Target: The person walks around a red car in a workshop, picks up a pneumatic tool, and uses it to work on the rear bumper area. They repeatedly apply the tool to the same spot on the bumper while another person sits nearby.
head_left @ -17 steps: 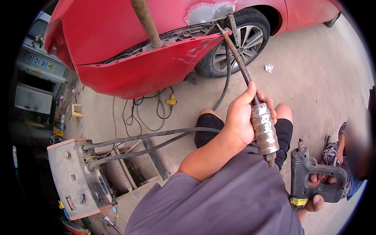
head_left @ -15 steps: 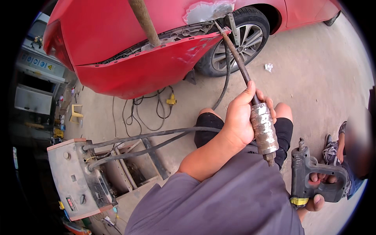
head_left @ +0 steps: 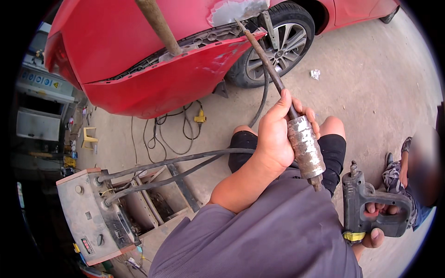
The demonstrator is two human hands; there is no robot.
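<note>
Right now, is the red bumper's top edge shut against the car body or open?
Open: a gap above the bumper exposes the dark bracket strip.

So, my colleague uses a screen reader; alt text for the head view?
The left hand grips a metal rod pointing toward a grey patch on a red car; the right hand holds a black gun-shaped tool. A boxy machine with cables sits at left.

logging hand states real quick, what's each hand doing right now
Left hand: closed, holding the dark metal rod with the scuffed silver cylinder.
Right hand: closed, holding the black pistol-shaped tool.
</note>
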